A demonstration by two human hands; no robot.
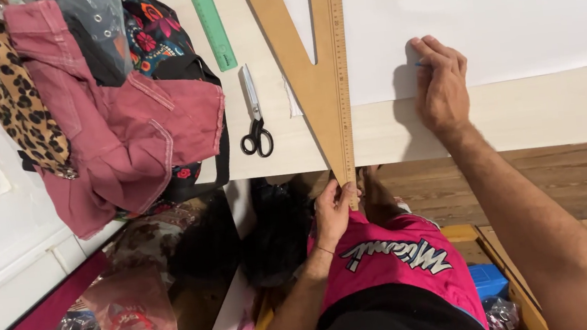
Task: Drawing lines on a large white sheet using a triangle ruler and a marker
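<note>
My left hand (332, 213) grips the near tip of a long wooden triangular ruler (321, 76) at the table's front edge. The ruler lies flat on the table, and its straight edge runs along the left side of a large white paper sheet (494, 9). On that paper's lower left part rests my right hand (441, 86), fingers closed around a small blue marking tool whose tip just shows. Black-handled scissors (253, 115) lie shut to the left of the ruler.
A green ruler (211, 24) lies at the back. A pile of clothes covers the left of the light wooden table (518, 111), with a pink denim garment (117, 124), leopard-print fabric (2, 85) and floral fabric (151, 31). Below the table are bags and a wooden crate (491, 239).
</note>
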